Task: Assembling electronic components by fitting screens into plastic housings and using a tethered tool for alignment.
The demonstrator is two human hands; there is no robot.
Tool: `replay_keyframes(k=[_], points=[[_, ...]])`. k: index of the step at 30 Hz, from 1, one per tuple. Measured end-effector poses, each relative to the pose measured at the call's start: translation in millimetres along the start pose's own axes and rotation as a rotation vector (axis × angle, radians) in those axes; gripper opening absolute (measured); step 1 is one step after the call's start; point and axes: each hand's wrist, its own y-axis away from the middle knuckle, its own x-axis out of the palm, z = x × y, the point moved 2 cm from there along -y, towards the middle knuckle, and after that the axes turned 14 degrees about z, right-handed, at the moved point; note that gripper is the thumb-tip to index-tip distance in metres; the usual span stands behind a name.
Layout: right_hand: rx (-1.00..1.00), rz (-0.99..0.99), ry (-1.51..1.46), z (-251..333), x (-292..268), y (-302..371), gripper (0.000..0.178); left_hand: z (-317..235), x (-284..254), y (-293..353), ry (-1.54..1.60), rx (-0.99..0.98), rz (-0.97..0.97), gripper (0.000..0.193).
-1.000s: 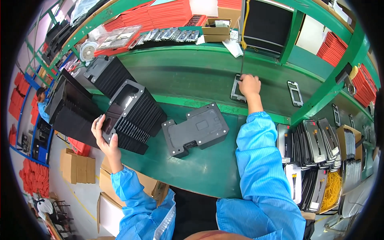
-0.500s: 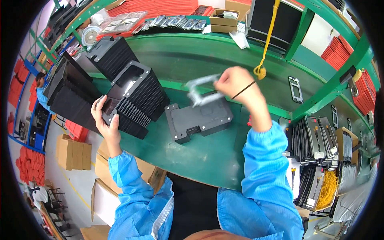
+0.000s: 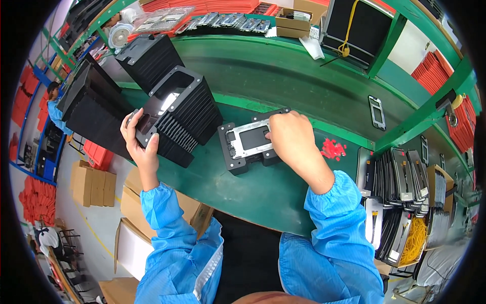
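Observation:
My left hand (image 3: 142,144) is wrapped round the near end of a leaning stack of ribbed black trays (image 3: 195,114), thumb on one side and fingers on the other. A glossy dark panel (image 3: 147,119) lies in the top recess beside my fingers, catching a bright reflection. A silver rectangular metal frame (image 3: 236,144) with a large window rests on a black fixture block (image 3: 236,166) with pale dots at its corners. My right hand (image 3: 292,137) is closed at the frame's right end, its fingertips partly hidden.
Small red pieces (image 3: 333,149) lie on the green bench (image 3: 243,195) right of the block. More black trays (image 3: 149,58) stand behind and left. Dark framed panels (image 3: 397,175) are stacked at right near yellow cords (image 3: 416,240). A green ledge (image 3: 263,76) runs behind, with a loose frame (image 3: 376,113).
My right hand has come down and brought the metal frame from the air onto the black block. The red pieces now show more fully. My left hand keeps its grip on the trays.

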Motion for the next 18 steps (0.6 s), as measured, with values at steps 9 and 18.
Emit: replay_keyframes(k=[9,18], points=[[-0.142,0.075,0.111,13.9,-7.5,13.1,0.005,-56.8,5.9,-2.9,-0.240,-0.029,-0.076,0.061],[-0.173,0.075,0.014,8.6,-11.1,14.4,0.008,-136.2,107.9,31.5,-0.477,0.170,0.500,0.054]])
